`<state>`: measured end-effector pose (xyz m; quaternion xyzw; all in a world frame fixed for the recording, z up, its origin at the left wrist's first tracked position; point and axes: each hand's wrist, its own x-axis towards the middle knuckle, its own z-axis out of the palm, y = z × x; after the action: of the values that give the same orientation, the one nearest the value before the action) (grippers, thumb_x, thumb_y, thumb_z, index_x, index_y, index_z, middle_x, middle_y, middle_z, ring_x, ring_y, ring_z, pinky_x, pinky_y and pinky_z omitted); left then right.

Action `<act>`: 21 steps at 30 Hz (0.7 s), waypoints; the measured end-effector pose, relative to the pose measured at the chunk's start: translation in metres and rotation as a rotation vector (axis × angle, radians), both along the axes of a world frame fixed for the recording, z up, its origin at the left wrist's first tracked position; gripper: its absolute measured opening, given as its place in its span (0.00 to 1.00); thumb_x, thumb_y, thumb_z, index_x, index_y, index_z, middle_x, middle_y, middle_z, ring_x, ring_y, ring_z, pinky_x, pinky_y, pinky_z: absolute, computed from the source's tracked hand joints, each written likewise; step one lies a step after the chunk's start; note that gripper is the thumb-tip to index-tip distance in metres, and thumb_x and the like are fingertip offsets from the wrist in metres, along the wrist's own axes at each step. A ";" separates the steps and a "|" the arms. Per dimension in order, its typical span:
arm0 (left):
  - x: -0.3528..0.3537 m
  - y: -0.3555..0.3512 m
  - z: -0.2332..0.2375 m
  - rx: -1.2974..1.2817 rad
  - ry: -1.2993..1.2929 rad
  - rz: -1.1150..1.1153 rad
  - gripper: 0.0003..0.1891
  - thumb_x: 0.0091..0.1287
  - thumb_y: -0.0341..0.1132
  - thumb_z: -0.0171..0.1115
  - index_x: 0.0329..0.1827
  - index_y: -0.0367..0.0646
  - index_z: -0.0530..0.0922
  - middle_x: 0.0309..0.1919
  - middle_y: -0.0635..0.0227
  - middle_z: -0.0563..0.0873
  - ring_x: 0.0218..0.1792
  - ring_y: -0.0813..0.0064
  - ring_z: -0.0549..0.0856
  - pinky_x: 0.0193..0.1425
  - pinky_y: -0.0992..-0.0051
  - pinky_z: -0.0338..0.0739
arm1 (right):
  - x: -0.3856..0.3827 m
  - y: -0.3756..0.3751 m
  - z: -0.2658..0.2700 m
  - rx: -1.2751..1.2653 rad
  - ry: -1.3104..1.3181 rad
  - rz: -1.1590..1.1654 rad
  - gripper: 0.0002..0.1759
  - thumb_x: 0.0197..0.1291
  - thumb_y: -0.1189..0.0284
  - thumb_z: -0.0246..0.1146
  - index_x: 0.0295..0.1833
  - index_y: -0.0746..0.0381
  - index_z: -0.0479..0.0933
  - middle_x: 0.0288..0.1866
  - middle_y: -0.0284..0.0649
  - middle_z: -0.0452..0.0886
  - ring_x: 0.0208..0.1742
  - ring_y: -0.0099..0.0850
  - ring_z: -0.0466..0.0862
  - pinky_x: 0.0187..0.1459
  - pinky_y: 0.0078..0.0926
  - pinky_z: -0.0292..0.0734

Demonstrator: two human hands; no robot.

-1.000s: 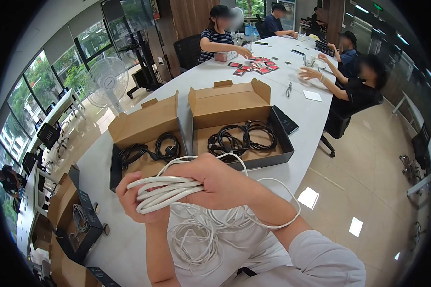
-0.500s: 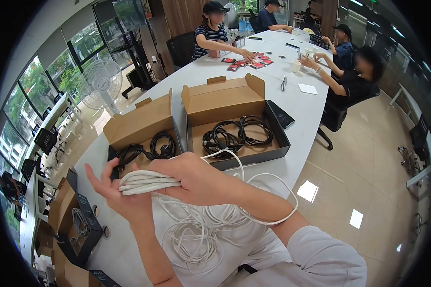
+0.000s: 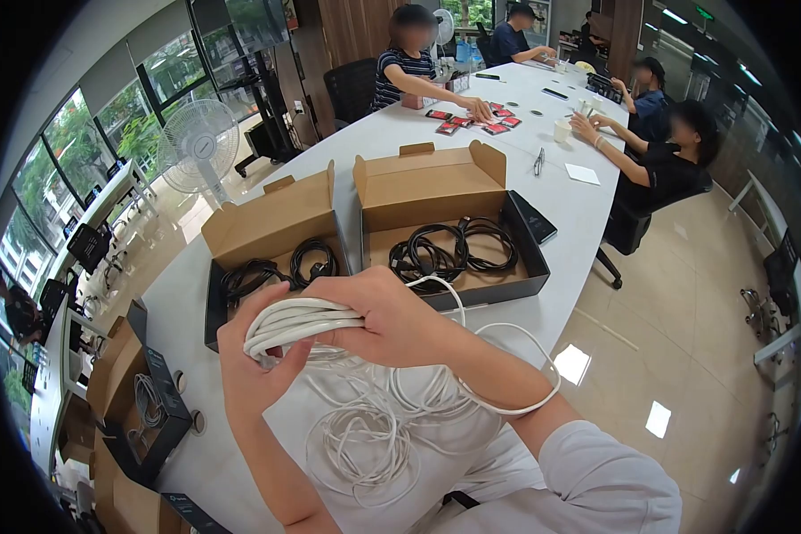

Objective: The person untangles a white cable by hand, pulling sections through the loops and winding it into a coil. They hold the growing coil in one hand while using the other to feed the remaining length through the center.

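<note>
Both my hands hold a bundle of white cable (image 3: 298,322) folded into several loops. My left hand (image 3: 249,374) cups the left end of the bundle with its fingers curled around it. My right hand (image 3: 392,322) grips the bundle from above at its middle. Loose white cable (image 3: 365,436) hangs down from the bundle onto the white table (image 3: 552,205) in tangled coils, and one strand (image 3: 516,405) loops out past my right forearm.
Two open cardboard boxes (image 3: 276,222) (image 3: 436,187) with coiled black cables stand beyond my hands. More open boxes (image 3: 142,392) sit at the lower left. Several people sit at the table's far end. A white fan (image 3: 196,147) stands on the left.
My left hand's fingers, spread open half a second ago, have curled back around the cable bundle. The bundle sits slightly higher and to the right.
</note>
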<state>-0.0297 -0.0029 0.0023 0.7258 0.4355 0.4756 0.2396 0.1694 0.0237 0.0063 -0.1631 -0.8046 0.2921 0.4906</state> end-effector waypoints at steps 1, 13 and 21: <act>-0.002 0.000 -0.001 0.001 -0.039 -0.044 0.29 0.48 0.30 0.72 0.56 0.35 0.75 0.37 0.67 0.86 0.33 0.81 0.82 0.39 0.80 0.76 | 0.001 -0.001 0.001 -0.001 0.020 0.021 0.13 0.54 0.76 0.68 0.45 0.64 0.78 0.31 0.44 0.83 0.29 0.38 0.82 0.30 0.24 0.74; -0.017 0.005 -0.016 -0.052 -0.275 -0.381 0.28 0.41 0.35 0.74 0.48 0.32 0.78 0.42 0.63 0.85 0.33 0.82 0.78 0.37 0.84 0.69 | 0.007 -0.003 0.006 -0.163 0.181 0.168 0.10 0.56 0.77 0.68 0.43 0.67 0.79 0.32 0.36 0.83 0.32 0.19 0.77 0.35 0.19 0.72; -0.003 0.008 -0.024 -0.289 -0.551 -0.652 0.18 0.51 0.28 0.67 0.44 0.28 0.79 0.42 0.51 0.86 0.44 0.63 0.87 0.52 0.66 0.81 | 0.010 -0.002 0.007 -0.239 0.203 0.106 0.11 0.56 0.77 0.67 0.44 0.68 0.78 0.34 0.34 0.82 0.35 0.17 0.76 0.38 0.17 0.72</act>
<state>-0.0325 0.0049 -0.0217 0.6304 0.1662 0.4850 0.5829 0.1790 0.0218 0.0130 -0.1471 -0.7179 0.4263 0.5303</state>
